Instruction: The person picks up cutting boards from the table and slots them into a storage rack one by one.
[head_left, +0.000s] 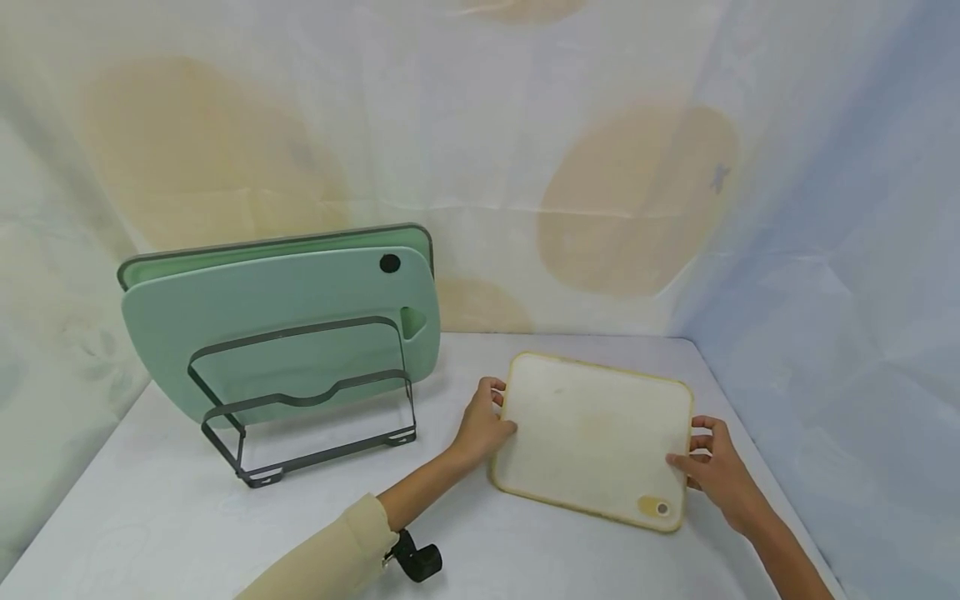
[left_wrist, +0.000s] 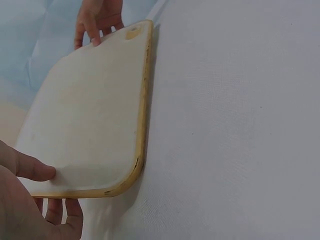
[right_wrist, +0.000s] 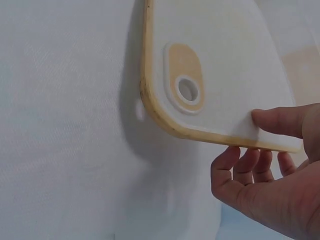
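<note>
A white cutting board (head_left: 596, 437) with a yellow rim lies slightly raised over the white table (head_left: 150, 517). My left hand (head_left: 483, 427) grips its left edge, thumb on top and fingers underneath. My right hand (head_left: 708, 467) grips the right edge the same way. In the left wrist view the board (left_wrist: 90, 115) stretches away from my left hand (left_wrist: 30, 200) toward my right hand (left_wrist: 97, 20). The right wrist view shows the board's corner with its hanging hole (right_wrist: 188, 89), lifted off the table, my right hand (right_wrist: 270, 165) pinching the edge.
A dark wire rack (head_left: 307, 408) stands at the left of the table, holding two green cutting boards (head_left: 277, 317) that lean back. Fabric walls close in the back and right side. A black strap piece (head_left: 416, 558) sits at my left sleeve.
</note>
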